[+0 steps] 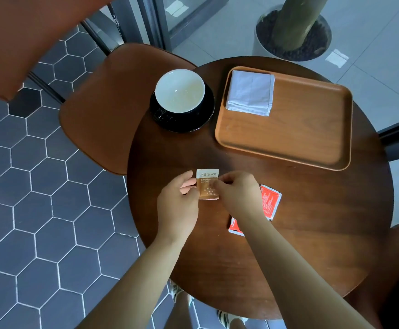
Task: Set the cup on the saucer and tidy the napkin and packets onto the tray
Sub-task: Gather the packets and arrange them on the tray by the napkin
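Both hands pinch the brown sugar packet (207, 184), the left hand (178, 205) at its left edge and the right hand (237, 193) at its right, over the near-left part of the table (312, 222). One hand's grip would probably do, freeing the other for the red packets (270, 201) lying just to the right. The packet's long axis runs near to far with its white printed end pointing far, so it should go far-right and land flat on the tray (300, 138), near of the napkin (250, 92).
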Action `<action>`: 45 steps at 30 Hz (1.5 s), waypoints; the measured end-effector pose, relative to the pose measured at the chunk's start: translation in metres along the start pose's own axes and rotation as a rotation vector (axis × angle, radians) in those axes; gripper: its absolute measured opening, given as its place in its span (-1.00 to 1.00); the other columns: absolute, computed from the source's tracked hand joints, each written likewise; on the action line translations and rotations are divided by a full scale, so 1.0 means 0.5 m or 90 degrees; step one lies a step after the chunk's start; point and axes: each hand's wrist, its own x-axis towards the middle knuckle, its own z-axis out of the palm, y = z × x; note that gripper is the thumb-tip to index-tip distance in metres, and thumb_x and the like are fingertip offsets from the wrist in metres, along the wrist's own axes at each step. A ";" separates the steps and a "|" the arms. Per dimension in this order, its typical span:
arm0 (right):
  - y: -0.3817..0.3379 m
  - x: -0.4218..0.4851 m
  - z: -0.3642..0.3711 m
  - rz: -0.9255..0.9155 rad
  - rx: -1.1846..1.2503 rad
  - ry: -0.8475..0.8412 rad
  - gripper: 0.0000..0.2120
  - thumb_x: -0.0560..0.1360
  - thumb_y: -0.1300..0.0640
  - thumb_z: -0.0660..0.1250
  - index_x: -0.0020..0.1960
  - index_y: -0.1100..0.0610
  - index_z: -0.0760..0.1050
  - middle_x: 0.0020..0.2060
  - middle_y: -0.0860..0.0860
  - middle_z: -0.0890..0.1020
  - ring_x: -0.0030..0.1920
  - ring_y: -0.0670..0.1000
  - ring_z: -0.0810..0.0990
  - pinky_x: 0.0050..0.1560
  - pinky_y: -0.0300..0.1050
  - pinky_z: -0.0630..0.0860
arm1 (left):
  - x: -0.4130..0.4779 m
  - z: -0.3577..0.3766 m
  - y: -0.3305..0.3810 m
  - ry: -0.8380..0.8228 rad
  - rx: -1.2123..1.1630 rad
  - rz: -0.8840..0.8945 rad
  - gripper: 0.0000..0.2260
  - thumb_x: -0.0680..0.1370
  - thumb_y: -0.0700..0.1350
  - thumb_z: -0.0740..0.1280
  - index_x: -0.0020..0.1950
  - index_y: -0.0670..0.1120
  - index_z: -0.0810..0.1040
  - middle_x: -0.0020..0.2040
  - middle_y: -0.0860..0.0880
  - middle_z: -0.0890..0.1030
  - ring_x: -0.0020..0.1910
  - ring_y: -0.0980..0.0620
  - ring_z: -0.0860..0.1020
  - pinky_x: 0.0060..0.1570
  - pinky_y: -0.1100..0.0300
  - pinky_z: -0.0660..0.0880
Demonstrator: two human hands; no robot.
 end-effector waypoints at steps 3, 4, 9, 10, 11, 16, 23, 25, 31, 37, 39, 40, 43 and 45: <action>0.004 -0.002 -0.011 -0.022 -0.001 0.007 -0.87 0.51 0.02 0.38 -0.15 0.03 0.63 -0.30 -0.07 0.66 -0.38 -0.10 0.54 -0.43 -0.24 0.31 | 0.024 -0.010 -0.001 0.016 0.138 0.132 -0.71 0.56 -0.26 0.32 0.24 -0.05 0.62 0.16 0.00 0.63 0.06 0.12 0.60 -0.01 0.29 0.55; 0.006 -0.002 -0.019 -0.031 0.001 0.015 -0.88 0.51 0.02 0.39 -0.16 0.03 0.63 -0.30 -0.07 0.66 -0.36 -0.10 0.55 -0.42 -0.23 0.33 | 0.037 -0.011 -0.001 0.023 0.211 0.205 -0.73 0.54 -0.26 0.34 0.21 -0.08 0.63 0.15 -0.03 0.62 0.06 0.06 0.59 0.00 0.21 0.57; 0.012 0.025 -0.082 -0.055 0.094 0.077 -0.83 0.48 0.00 0.43 -0.24 0.05 0.63 -0.46 -0.10 0.60 -0.40 -0.11 0.52 -0.34 -0.17 0.40 | 0.102 0.009 -0.014 0.081 0.496 0.432 -0.75 0.52 -0.21 0.37 0.19 -0.14 0.64 0.18 -0.15 0.58 0.25 -0.17 0.50 0.23 -0.15 0.45; 0.011 0.037 -0.097 -0.058 0.117 0.091 -0.83 0.47 0.00 0.44 -0.25 0.04 0.64 -0.50 -0.13 0.59 -0.44 -0.16 0.50 -0.35 -0.18 0.38 | 0.109 0.017 -0.019 0.085 0.515 0.440 -0.74 0.54 -0.18 0.34 0.22 -0.13 0.61 0.25 -0.18 0.55 0.32 -0.19 0.47 0.32 -0.19 0.37; 0.008 0.051 -0.112 -0.057 0.142 0.103 -0.84 0.46 0.00 0.45 -0.25 0.04 0.65 -0.53 -0.16 0.58 -0.49 -0.19 0.47 -0.38 -0.21 0.35 | 0.113 0.024 -0.024 0.087 0.532 0.444 -0.72 0.56 -0.14 0.30 0.26 -0.11 0.58 0.32 -0.19 0.51 0.39 -0.19 0.42 0.40 -0.22 0.28; -0.021 0.129 -0.161 -0.048 0.190 0.126 -0.84 0.47 0.07 0.47 -0.26 0.10 0.64 -0.62 -0.12 0.53 -0.62 -0.19 0.40 -0.43 -0.16 0.34 | 0.122 0.041 -0.036 0.070 0.606 0.430 -0.61 0.60 0.07 0.17 0.37 -0.07 0.44 0.48 -0.22 0.35 0.52 -0.22 0.24 0.48 -0.28 0.10; -0.053 0.182 -0.153 -0.027 0.173 0.100 -0.83 0.50 0.12 0.45 -0.27 0.07 0.63 -0.60 -0.09 0.53 -0.65 -0.20 0.41 -0.61 -0.35 0.31 | 0.125 0.041 -0.036 0.079 0.624 0.425 -0.59 0.60 0.10 0.16 0.38 -0.06 0.44 0.47 -0.21 0.38 0.52 -0.21 0.25 0.47 -0.27 0.13; -0.060 0.191 -0.148 -0.016 0.155 0.092 -0.87 0.50 0.11 0.45 -0.23 0.07 0.64 -0.52 -0.07 0.57 -0.57 -0.18 0.47 -0.59 -0.33 0.34 | 0.126 0.041 -0.038 0.087 0.626 0.429 -0.59 0.60 0.11 0.16 0.37 -0.05 0.45 0.46 -0.20 0.39 0.52 -0.20 0.26 0.47 -0.26 0.13; -0.062 0.203 -0.136 -0.039 0.062 0.085 -0.90 0.47 0.06 0.46 -0.21 0.03 0.66 -0.42 -0.06 0.62 -0.38 -0.02 0.58 -0.35 -0.12 0.48 | 0.130 0.043 -0.042 0.102 0.630 0.433 -0.59 0.59 0.12 0.15 0.37 -0.05 0.45 0.45 -0.18 0.40 0.51 -0.19 0.26 0.47 -0.25 0.14; -0.067 0.200 -0.139 -0.051 -0.064 0.082 -0.84 0.46 -0.02 0.44 -0.05 0.06 0.66 -0.26 -0.03 0.67 -0.22 0.11 0.66 -0.19 -0.06 0.59 | 0.132 0.044 -0.045 0.112 0.619 0.440 -0.59 0.59 0.12 0.15 0.36 -0.04 0.46 0.45 -0.18 0.41 0.51 -0.18 0.27 0.47 -0.25 0.15; -0.065 0.197 -0.141 -0.064 -0.084 0.088 -0.87 0.46 -0.03 0.44 -0.12 0.03 0.61 -0.26 -0.04 0.66 -0.19 0.11 0.66 -0.16 -0.04 0.59 | 0.133 0.045 -0.045 0.111 0.621 0.439 -0.58 0.59 0.13 0.15 0.36 -0.04 0.46 0.45 -0.18 0.41 0.51 -0.18 0.27 0.48 -0.24 0.15; -0.063 0.195 -0.141 -0.068 -0.090 0.095 -0.88 0.46 -0.03 0.44 -0.14 0.01 0.58 -0.23 -0.04 0.67 -0.16 0.10 0.66 -0.13 -0.04 0.58 | 0.133 0.045 -0.045 0.111 0.621 0.438 -0.58 0.59 0.13 0.15 0.36 -0.04 0.46 0.45 -0.18 0.41 0.51 -0.18 0.27 0.48 -0.24 0.14; -0.053 0.185 -0.143 -0.079 -0.087 0.120 -0.86 0.46 -0.03 0.44 -0.07 0.02 0.59 -0.15 -0.04 0.68 -0.10 0.05 0.64 -0.12 -0.08 0.55 | 0.133 0.046 -0.047 0.114 0.619 0.437 -0.59 0.58 0.12 0.17 0.35 -0.03 0.46 0.45 -0.17 0.41 0.51 -0.18 0.27 0.49 -0.23 0.13; -0.048 0.177 -0.149 -0.090 -0.073 0.134 -0.86 0.46 -0.03 0.44 -0.08 0.02 0.59 -0.20 -0.10 0.65 -0.16 0.00 0.61 -0.26 -0.17 0.45 | 0.133 0.046 -0.048 0.117 0.613 0.441 -0.59 0.57 0.12 0.18 0.35 -0.03 0.46 0.45 -0.17 0.41 0.51 -0.18 0.27 0.49 -0.23 0.13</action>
